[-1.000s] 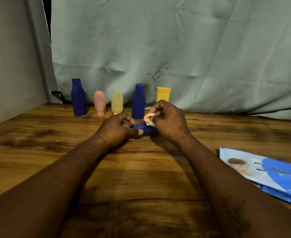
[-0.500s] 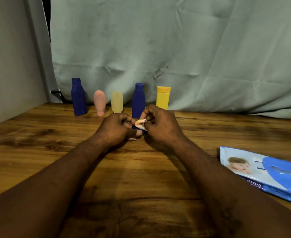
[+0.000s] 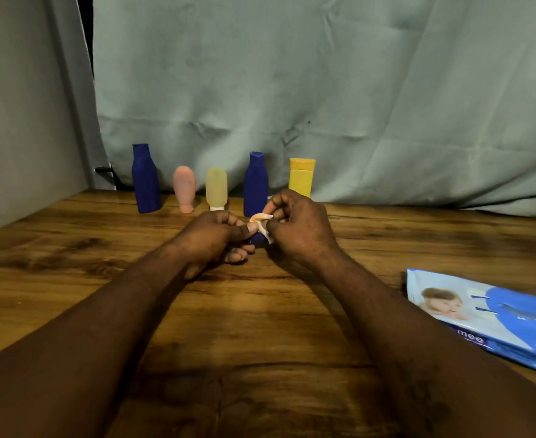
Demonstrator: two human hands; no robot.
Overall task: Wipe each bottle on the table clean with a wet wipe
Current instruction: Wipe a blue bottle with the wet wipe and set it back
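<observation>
My left hand (image 3: pixel 219 238) grips a small dark blue bottle (image 3: pixel 258 239), mostly hidden between my two hands above the table. My right hand (image 3: pixel 298 229) pinches a crumpled wet wipe (image 3: pixel 262 223) against that bottle. Along the back stand a tall blue bottle (image 3: pixel 146 180), a pink tube (image 3: pixel 184 188), a pale yellow tube (image 3: pixel 216 189), a second blue bottle (image 3: pixel 255 183) and a yellow tube (image 3: pixel 301 177), all upright.
A blue pack of wet wipes (image 3: pixel 494 314) lies flat at the right, near my right forearm. The wooden table (image 3: pixel 260 327) ends at a grey-green curtain (image 3: pixel 323 90) behind the bottles and a wall on the left.
My right hand with the wipe has slid left along the small blue bottle toward my left hand, covering more of the bottle. The standing bottles have not moved.
</observation>
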